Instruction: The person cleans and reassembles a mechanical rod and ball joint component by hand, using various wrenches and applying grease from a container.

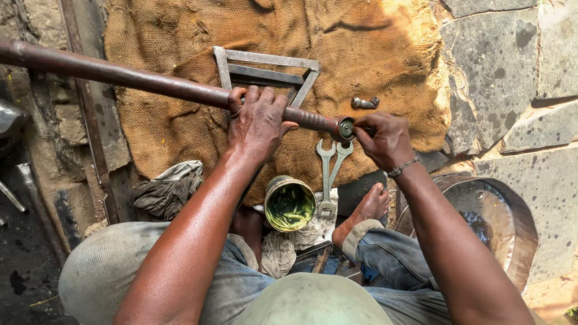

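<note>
A long rusty metal rod [120, 75] runs from the upper left down to the middle, its threaded end capped by a round nut or bearing [346, 128]. My left hand [256, 123] is wrapped around the rod near that end. Fingers of my right hand [382, 138] pinch the round piece at the rod's tip. Both hands hover above a burlap sack [361, 48] spread on the ground.
Two open-ended wrenches [330, 174] lie crossed below the rod tip, beside a tin of green grease [289, 203]. A triangular metal frame [268, 71] and a small bolt [365, 103] rest on the sack. A rag [168, 189] lies left, a metal basin [500, 222] right, stone slabs beyond.
</note>
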